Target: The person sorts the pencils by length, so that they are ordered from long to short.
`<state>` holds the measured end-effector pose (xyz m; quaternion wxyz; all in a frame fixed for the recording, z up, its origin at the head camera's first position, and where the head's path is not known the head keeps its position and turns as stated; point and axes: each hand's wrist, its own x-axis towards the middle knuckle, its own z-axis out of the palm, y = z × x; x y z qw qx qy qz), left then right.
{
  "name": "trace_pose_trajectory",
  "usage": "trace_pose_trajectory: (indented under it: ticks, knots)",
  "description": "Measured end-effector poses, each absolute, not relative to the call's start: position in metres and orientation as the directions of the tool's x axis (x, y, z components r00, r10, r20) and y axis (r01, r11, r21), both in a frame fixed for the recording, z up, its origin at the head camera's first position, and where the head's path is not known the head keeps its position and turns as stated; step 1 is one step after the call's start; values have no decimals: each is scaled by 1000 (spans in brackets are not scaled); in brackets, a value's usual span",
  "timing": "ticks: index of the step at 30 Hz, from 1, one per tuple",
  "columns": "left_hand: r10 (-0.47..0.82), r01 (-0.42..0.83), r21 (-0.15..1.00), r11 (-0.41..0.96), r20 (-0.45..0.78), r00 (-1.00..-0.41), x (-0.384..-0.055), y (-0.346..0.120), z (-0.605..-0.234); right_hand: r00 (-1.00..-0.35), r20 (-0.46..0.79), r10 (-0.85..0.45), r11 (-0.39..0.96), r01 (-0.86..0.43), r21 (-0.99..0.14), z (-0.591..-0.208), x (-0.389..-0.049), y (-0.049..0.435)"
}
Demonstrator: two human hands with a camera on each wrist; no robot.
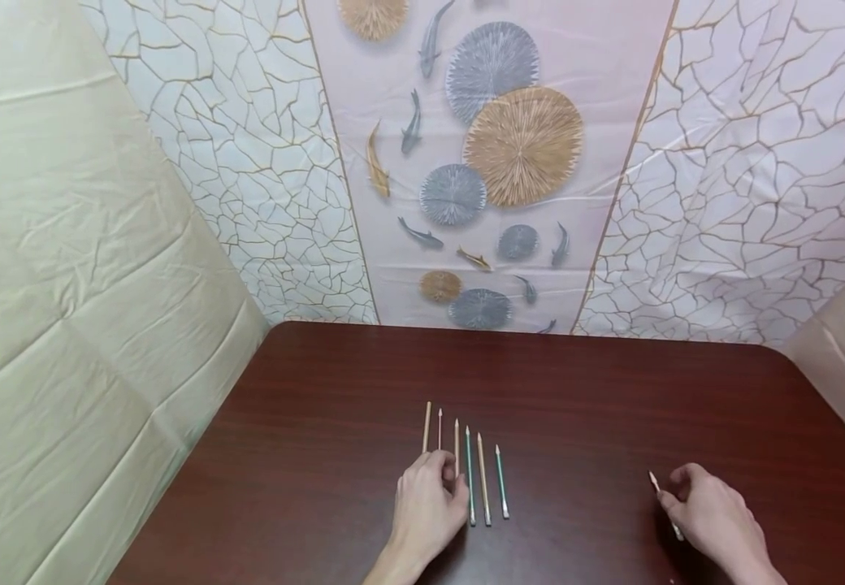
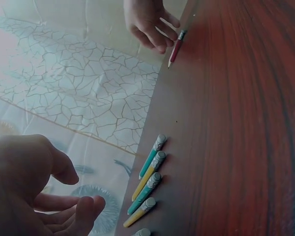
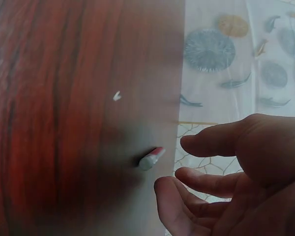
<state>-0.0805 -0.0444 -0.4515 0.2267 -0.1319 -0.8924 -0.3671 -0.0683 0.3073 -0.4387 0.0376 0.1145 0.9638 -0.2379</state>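
Several pencils lie side by side in a row on the table, points away from me. In the head view they include a yellow pencil (image 1: 483, 479), a teal pencil (image 1: 502, 485) and a thin reddish pencil (image 1: 440, 431). My left hand (image 1: 426, 502) hovers at the left part of this row, covering the near ends of some pencils; its fingers are loosely bent, with nothing seen between them in the left wrist view. Far to the right, a red pencil (image 2: 176, 48) with an eraser end lies on the table. Around it my right hand (image 1: 718, 516) has thumb and fingers apart.
The dark red-brown wooden table (image 1: 320, 382) has rounded far corners. Behind it hangs a patterned cloth (image 1: 422, 244), and a pale cloth (image 1: 101, 325) hangs at the left. A small white scrap (image 3: 117, 96) lies on the table near the red pencil.
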Motion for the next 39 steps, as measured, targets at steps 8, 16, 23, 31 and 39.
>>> trace_pose_trajectory:
  ticks: [8,16,23,31,39]
  knots:
    - [66,384,628,677,467,-882,-76,-47,-450,-969,-138,203,858,244,-452,-445,-69,309]
    - [58,381,632,675,469,-881,-75,-51,-452,-967,-150,207,856,253,-451,-446,-71,305]
    - [50,382,606,698,491,-870,-75,-53,-452,-974,-135,181,860,223,-459,-447,-72,301]
    - [52,371,634,679,462,-885,-73,-54,-453,-978,-113,176,847,209,-488,-448,-71,295]
    - [59,376,658,652,451,-890,-71,-57,-454,-986,-64,151,842,162,-515,-452,-74,275]
